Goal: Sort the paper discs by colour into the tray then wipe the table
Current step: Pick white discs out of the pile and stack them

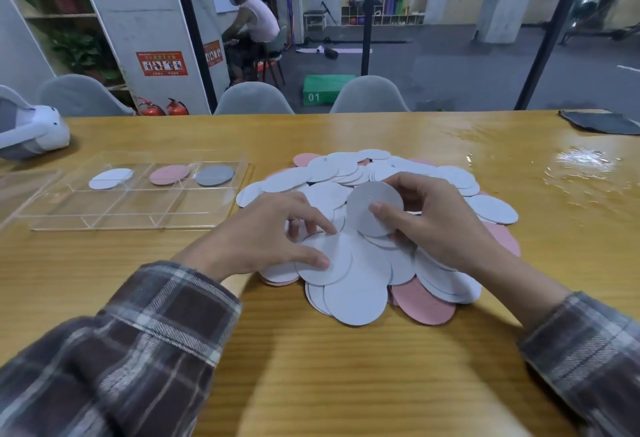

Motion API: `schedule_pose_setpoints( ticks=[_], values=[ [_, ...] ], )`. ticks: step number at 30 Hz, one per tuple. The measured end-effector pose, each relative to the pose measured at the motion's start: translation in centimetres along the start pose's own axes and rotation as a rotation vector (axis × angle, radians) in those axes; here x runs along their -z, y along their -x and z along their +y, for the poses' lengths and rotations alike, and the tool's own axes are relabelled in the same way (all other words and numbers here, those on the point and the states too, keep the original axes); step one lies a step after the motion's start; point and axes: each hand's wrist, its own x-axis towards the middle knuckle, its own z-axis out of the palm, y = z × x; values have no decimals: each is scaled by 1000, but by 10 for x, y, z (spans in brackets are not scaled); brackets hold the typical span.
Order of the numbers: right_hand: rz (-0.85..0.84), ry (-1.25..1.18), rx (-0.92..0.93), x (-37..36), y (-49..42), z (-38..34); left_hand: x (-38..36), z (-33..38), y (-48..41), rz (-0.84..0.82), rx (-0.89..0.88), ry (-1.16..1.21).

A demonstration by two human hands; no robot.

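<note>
3 discs lie in the clear tray (114, 206), 1 to a compartment along its far row: a white disc (110, 178), a pink disc (169, 174) and a grey disc (214, 175). That tray sits toward the left edge of the desk (311, 367), just beside the pile of paper discs (356, 298), which spreads across the middle, mostly white with a few pink ones showing at its rim. The right hand (440, 225) is raised over the pile, its grip closed on 1 pale disc (372, 208), thumb on the near face and fingers behind, the disc tilted up toward the person. The left hand (263, 235) is down on the near left part of the pile, fingers curled, thumb pressed on a white disc there; whether its grip has actually taken hold of that disc I cannot tell. Both sleeves are plaid. A dark cloth (599, 122) lies at the far right corner, with a wet patch (581, 159) shining just nearer than it. A white headset (31, 128) rests at the far left edge.
</note>
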Motion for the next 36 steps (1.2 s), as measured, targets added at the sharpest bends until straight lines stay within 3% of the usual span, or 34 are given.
schedule_pose_setpoints(
  ticks=[13, 23, 29, 36],
  values=[
    [-89, -203, -80, -5, 3, -4, -16, 16, -5, 230, 1, 351],
    [-136, -246, -92, -2, 6, -8, -13, 11, -7, 203, -56, 344],
    [-170, -225, -55, -4, 7, -9, -21, 14, -8, 392, -42, 410],
    [-137, -126, 2, -6, 8, -10, -35, 18, -8, 468, -117, 375]
  ],
)
